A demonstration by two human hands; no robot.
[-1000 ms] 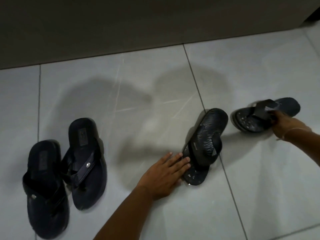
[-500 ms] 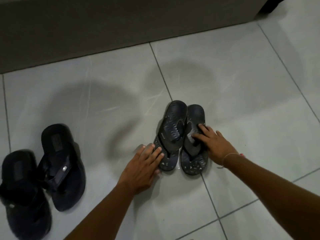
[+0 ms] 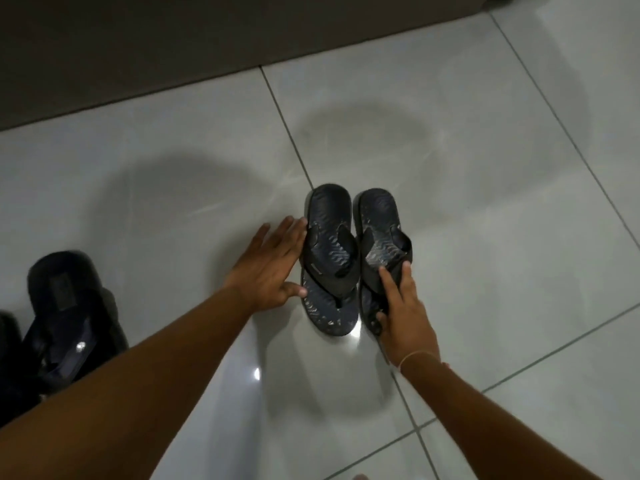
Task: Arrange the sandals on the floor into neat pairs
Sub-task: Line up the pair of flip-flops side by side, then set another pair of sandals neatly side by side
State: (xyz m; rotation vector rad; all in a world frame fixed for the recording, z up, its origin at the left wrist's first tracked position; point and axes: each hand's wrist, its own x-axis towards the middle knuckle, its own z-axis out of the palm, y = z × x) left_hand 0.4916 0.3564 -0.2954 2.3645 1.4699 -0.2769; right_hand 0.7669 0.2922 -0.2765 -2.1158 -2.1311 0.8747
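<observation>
Two dark patterned sandals lie side by side on the pale tiles, toes towards me. My left hand lies flat with fingers spread against the outer edge of the left patterned sandal. My right hand rests on the toe end of the right patterned sandal, fingers over its strap and thumb at its inner edge. At the far left a plain black sandal lies partly under my left forearm, and a second black sandal is cut off by the frame edge.
A dark wall base runs along the top of the view. Glossy tile floor stretches to the right and behind the patterned pair.
The right patterned sandal was carried in from the right and set beside the left one. Both sandals now sit straighter and closer together. My view has shifted right.
</observation>
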